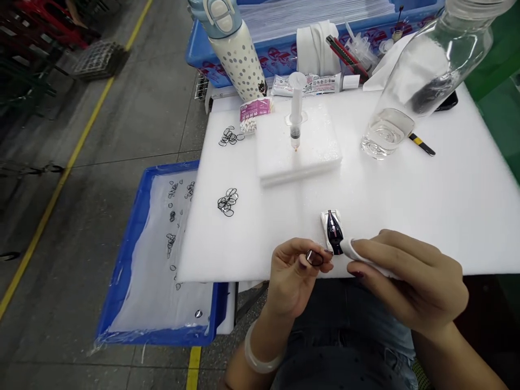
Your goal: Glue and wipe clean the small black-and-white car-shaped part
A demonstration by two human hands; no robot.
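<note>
One oval piece [314,258]: pinched by fingers of left hand [289,281]
White cloth [348,249]: gripped in right hand [418,281], partly hidden
Model car [333,227]: near end partly covered

White worktop [426,206] with jar [422,78], apparently toy car [333,226]

On my feed, the right fingers [385,253] hide part of the white cloth [348,249]; the top edge crops the glass jar [384,135]; I can't read the tube's [325,84] tiny print.
</note>
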